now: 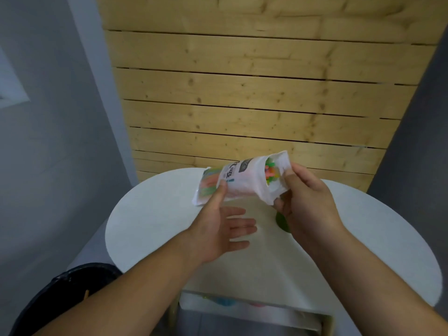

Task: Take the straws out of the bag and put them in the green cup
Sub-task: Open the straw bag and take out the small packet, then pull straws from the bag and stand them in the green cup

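Observation:
A white plastic bag (244,183) of colourful straws (271,172) hangs above the round white table (155,219), its open mouth turned to the right. My right hand (305,202) pinches the bag's open edge. My left hand (218,229) steadies it from the near side, thumb pressed on the bag and fingers spread beneath. The straw ends show inside the opening in orange, pink and green. Only a sliver of the green cup (282,223) shows on the table, mostly hidden under my right hand.
A wooden plank wall (242,93) rises behind the table. A dark bin (72,282) stands at the lower left. Below the table's near edge sits a white box (254,316) with coloured items inside.

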Action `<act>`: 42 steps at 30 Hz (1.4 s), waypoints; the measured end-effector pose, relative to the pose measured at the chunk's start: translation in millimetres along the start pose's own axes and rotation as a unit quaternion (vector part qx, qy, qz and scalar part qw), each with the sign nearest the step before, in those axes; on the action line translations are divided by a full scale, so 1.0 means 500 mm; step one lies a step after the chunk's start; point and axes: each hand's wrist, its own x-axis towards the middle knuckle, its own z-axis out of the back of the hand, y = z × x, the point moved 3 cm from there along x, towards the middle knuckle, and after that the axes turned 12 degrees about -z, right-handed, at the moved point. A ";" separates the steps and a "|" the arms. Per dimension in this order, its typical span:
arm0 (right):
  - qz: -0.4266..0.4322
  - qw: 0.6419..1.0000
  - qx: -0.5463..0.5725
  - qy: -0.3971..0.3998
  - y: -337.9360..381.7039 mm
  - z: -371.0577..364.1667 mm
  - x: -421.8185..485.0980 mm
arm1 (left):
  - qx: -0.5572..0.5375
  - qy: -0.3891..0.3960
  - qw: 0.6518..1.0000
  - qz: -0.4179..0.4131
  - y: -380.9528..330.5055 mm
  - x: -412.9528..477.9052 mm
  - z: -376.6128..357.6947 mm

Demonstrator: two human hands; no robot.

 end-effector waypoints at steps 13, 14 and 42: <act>-0.215 0.964 0.156 0.019 -0.065 0.008 0.026 | -0.153 -0.050 0.947 -0.279 -0.107 0.011 -0.023; -0.226 0.956 0.185 0.017 -0.070 0.006 0.031 | -0.123 -0.054 0.944 -0.300 -0.114 0.006 -0.025; -0.098 0.994 -0.032 0.017 -0.034 0.032 0.036 | -0.152 0.007 0.955 -0.256 -0.090 -0.023 -0.007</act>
